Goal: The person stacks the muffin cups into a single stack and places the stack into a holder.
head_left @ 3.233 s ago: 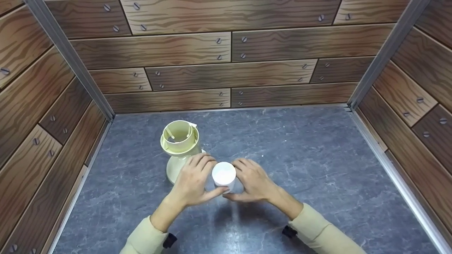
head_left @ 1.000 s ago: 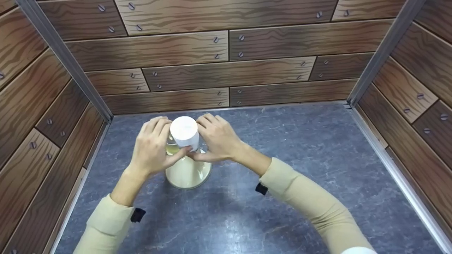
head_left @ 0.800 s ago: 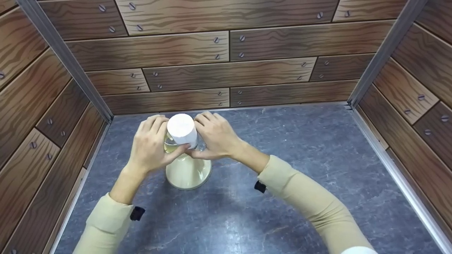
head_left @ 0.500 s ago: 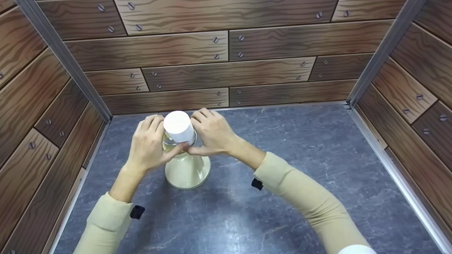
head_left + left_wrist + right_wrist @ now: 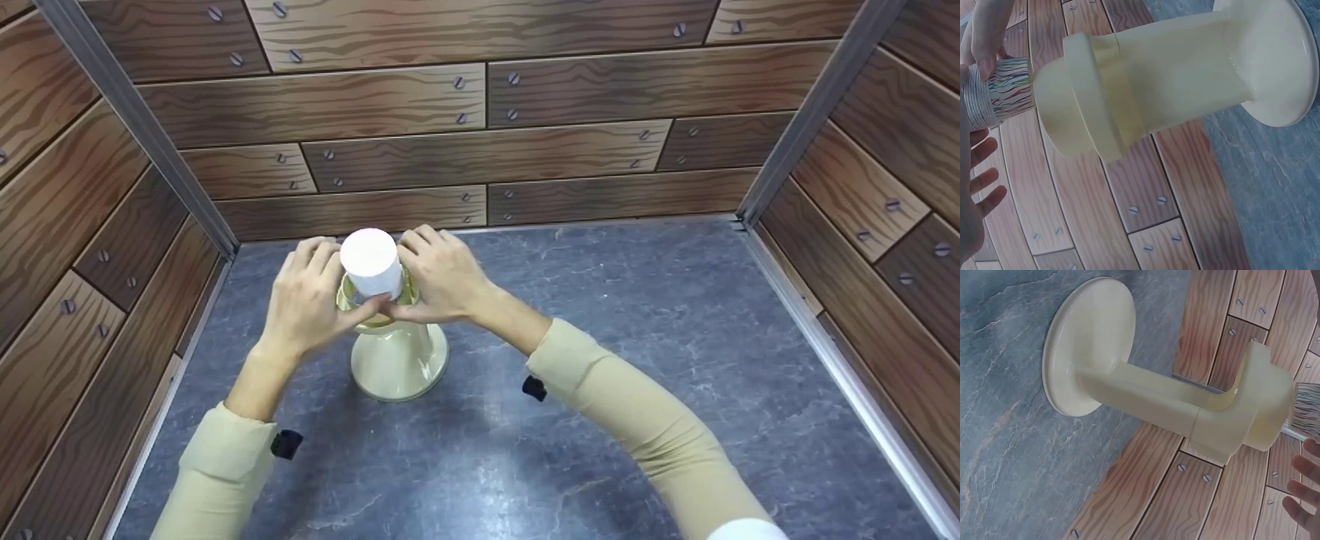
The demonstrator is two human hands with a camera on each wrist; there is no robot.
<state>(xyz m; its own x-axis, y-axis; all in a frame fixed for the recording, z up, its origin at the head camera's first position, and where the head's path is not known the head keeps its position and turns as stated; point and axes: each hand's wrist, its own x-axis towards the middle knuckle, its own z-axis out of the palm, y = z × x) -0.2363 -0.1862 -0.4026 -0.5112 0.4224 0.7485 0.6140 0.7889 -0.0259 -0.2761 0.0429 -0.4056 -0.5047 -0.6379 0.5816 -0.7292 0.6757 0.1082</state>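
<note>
Between both hands, a white stack of paper cups stands upright over the mouth of a cream plastic holder. The left wrist view shows the stacked rims and thin coloured lines on the stack of cups. My left hand grips its left side, and my right hand its right; the thumbs meet at the front. The stack's lower end is right at the opening of the holder; whether it has entered cannot be told. Several fingers appear spread in the right wrist view.
The holder's wide round base stands on a dark marbled tabletop. Wood-patterned walls rise at the back and both sides, joined by grey metal corner strips. A metal edge strip runs along the right.
Both hands have carried the cup stack from in front of the holder, up and left, to over its mouth. Over the last second it has shifted slightly farther left and back.
</note>
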